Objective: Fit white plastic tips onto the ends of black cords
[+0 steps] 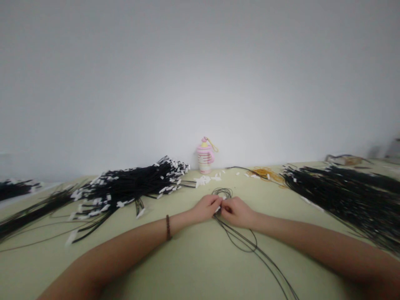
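My left hand (203,209) and my right hand (238,212) meet at the middle of the table, fingertips pinched together on a thin black cable (222,191). Part of the cable is looped into a small coil just beyond the fingers. Its slack forms a wider loop below my hands, and long ends trail toward the lower right. A small white piece (218,209) shows at the fingertips; its exact shape is hidden by them. A dark beaded bracelet (168,227) circles my left wrist.
On the left lies a heap of black cables (134,183) with white ends. Loose white pieces (204,180) lie before a pink-and-white cup (205,158) by the wall. Yellow bands (265,173) sit right of it, then a spread of dark cables (346,200).
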`<state>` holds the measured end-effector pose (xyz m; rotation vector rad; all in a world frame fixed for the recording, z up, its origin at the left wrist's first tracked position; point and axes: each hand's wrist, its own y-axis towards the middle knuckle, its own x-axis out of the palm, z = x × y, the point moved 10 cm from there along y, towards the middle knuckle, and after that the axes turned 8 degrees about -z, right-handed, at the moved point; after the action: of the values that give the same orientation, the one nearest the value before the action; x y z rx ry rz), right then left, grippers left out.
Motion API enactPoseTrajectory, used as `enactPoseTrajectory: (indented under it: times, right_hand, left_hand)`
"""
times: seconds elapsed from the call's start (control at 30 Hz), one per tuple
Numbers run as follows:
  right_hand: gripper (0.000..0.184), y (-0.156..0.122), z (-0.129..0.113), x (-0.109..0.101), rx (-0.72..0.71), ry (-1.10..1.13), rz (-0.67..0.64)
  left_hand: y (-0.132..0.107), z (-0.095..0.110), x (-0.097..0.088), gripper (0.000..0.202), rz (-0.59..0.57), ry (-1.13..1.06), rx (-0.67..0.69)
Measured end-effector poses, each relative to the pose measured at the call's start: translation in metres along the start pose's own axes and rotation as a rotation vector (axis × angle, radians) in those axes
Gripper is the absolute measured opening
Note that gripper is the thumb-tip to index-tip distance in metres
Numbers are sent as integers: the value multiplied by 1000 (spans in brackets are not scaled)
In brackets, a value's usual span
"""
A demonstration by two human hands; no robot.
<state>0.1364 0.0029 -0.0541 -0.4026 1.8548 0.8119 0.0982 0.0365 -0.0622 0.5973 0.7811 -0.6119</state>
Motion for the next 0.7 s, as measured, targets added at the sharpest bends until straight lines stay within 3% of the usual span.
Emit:
enactPoseTrajectory:
  times: [0.7]
  right_hand:
    - [19, 0, 2, -2, 6, 147, 2]
  left_hand:
    - [1, -8, 0, 39, -5, -204, -64]
